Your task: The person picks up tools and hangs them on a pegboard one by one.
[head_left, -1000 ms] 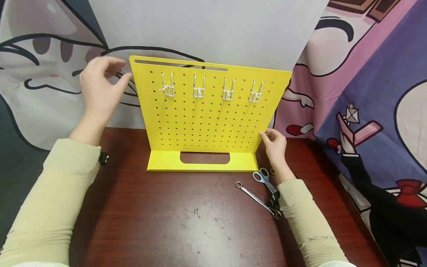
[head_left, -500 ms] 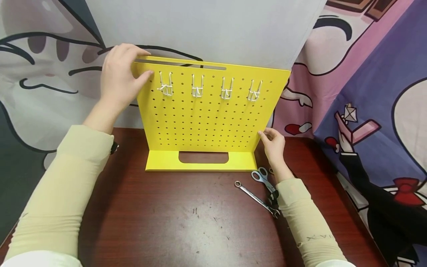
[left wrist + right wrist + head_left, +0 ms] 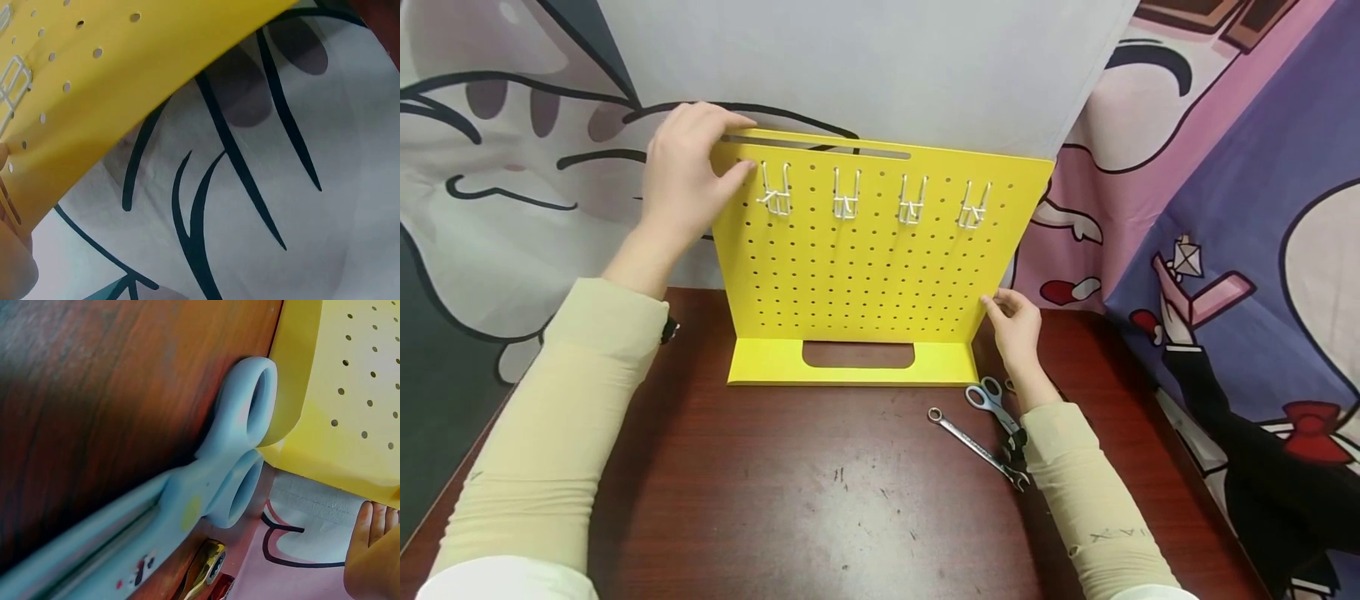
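Observation:
A yellow pegboard (image 3: 865,275) stands upright on its flat foot at the back of the table, with several white wire hooks (image 3: 846,206) in a row near its top. My left hand (image 3: 683,171) grips the upper left corner, thumb across the front and fingers over the top edge by the long slot. Low on the right side, my right hand (image 3: 1018,329) pinches the board's edge, its other fingers partly behind. In the left wrist view the pegboard (image 3: 125,69) fills the upper left, and only part of the hand shows.
Light blue scissors (image 3: 988,398) and a combination wrench (image 3: 973,443) lie by my right forearm. Beside the scissors handles (image 3: 215,456), the right wrist view shows a gold-coloured tool end (image 3: 211,561). Printed cloth (image 3: 880,67) hangs behind the board.
My left hand has moved right from beside the board onto its upper left corner and taken hold, then slid slightly further right. The right hand stays on the edge.

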A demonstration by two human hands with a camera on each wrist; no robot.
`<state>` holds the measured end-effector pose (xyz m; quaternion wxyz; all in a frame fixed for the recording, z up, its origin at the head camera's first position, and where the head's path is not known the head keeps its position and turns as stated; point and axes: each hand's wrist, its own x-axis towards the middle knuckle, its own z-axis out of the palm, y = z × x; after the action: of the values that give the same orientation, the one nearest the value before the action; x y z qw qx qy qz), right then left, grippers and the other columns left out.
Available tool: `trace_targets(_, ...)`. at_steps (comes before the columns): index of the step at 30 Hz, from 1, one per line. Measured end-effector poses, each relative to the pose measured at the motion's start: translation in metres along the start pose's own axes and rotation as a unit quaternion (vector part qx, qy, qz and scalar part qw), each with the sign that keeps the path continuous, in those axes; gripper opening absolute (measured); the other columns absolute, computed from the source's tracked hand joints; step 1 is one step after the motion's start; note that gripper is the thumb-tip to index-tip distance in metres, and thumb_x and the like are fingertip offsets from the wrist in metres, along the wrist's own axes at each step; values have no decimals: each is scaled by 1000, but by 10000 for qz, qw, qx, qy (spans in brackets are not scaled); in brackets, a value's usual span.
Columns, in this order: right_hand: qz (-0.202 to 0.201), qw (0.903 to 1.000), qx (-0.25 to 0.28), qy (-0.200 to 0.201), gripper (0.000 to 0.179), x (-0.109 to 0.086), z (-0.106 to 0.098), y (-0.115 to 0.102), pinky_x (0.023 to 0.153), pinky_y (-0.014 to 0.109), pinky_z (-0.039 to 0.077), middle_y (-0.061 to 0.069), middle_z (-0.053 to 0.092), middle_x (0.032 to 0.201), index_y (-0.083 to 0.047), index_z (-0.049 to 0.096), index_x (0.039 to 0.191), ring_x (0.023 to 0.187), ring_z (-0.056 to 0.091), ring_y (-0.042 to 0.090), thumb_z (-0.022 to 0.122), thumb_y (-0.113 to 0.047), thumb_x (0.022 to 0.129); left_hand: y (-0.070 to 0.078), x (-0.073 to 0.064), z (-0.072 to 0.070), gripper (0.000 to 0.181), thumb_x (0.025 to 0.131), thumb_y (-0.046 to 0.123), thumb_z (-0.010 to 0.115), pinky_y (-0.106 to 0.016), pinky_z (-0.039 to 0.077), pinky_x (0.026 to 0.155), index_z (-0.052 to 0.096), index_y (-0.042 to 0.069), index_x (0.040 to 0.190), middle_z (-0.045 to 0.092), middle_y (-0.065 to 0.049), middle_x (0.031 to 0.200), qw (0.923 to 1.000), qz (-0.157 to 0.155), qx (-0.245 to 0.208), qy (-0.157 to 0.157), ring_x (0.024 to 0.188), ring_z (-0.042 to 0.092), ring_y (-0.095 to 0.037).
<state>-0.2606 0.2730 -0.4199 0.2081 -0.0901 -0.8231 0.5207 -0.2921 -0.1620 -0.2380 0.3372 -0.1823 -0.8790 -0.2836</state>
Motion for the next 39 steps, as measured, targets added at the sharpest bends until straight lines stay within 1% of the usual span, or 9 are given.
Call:
trace_targets(6, 98, 9999, 115, -39, 28, 2, -2, 1, 76, 6, 51, 4, 70, 98, 6, 74, 117, 81, 61, -3, 77, -15, 98, 0, -3, 5, 34, 97, 6, 75, -45, 44, 117, 73, 6, 130, 73, -14, 132, 9996, 41, -65, 267, 130, 60, -34)
trace_targets(14, 199, 9987, -353, -295, 32, 2, -13, 1, 73, 7, 50, 12, 75, 107, 2, 76, 118, 82, 62, -4, 79, -22, 97, 0, -5, 10, 31, 97, 6, 75, -44, 45, 116, 73, 3, 128, 73, -16, 130, 9992, 92, -58, 397, 128, 61, -34)
trace_targets(20, -38, 9968, -369, -707, 32, 0, -32, 0, 74, 6, 51, -10, 74, 96, 2, 76, 119, 82, 65, -9, 79, -19, 97, 1, -6, 11, 31, 98, 6, 74, -42, 44, 118, 72, 2, 128, 73, -17, 130, 9988, 156, -58, 462, 129, 61, -34)
trace_targets(24, -165, 9925, -511, -1094, 32, -2, -48, 0, 67, 9, 52, -20, 71, 92, 1, 75, 122, 82, 65, -9, 77, -19, 98, 0, -7, 11, 31, 97, 6, 74, -41, 44, 118, 73, 3, 128, 73, -15, 130, 9985, 153, -62, 516, 130, 60, -33)
trace_targets(27, -192, 9889, -684, -1302, 33, -5, -63, 1, 67, 9, 53, -17, 74, 93, 1, 75, 123, 82, 65, -11, 77, -21, 98, -1, -7, 11, 31, 97, 6, 74, -42, 45, 117, 73, 3, 128, 73, -15, 130, 9983, 165, -74, 546, 129, 61, -32)
trace_targets(29, -236, 9865, -831, -1388, 34, -6, -72, 3, 72, 8, 55, -14, 76, 95, 0, 75, 123, 83, 67, -12, 77, -23, 98, -1, -7, 11, 31, 97, 6, 74, -42, 45, 117, 73, 3, 128, 73, -15, 130, 9983, 186, -75, 550, 128, 61, -33)
trace_targets(34, -321, 9826, -1049, -1497, 32, -8, -90, 15, 75, 4, 54, -21, 73, 91, 3, 75, 121, 81, 66, -14, 77, -19, 98, 0, -7, 10, 31, 98, 6, 73, -42, 45, 117, 72, 3, 129, 73, -16, 130, 9985, 221, -42, 499, 128, 60, -34)
trace_targets(36, -320, 9816, -1122, -1514, 30, -9, -95, 21, 76, 3, 53, -20, 73, 91, 4, 74, 121, 80, 66, -15, 77, -16, 97, 0, -7, 9, 31, 98, 6, 73, -43, 45, 117, 72, 3, 129, 72, -16, 130, 9986, 227, -22, 478, 128, 60, -34)
trace_targets(39, -290, 9796, -1270, -1532, 31, -11, -103, 30, 75, 2, 52, -1, 79, 97, 6, 74, 121, 79, 64, -16, 77, -12, 97, 0, -7, 10, 31, 98, 7, 73, -43, 45, 117, 72, 2, 129, 72, -16, 130, 9986, 235, -2, 470, 128, 60, -34)
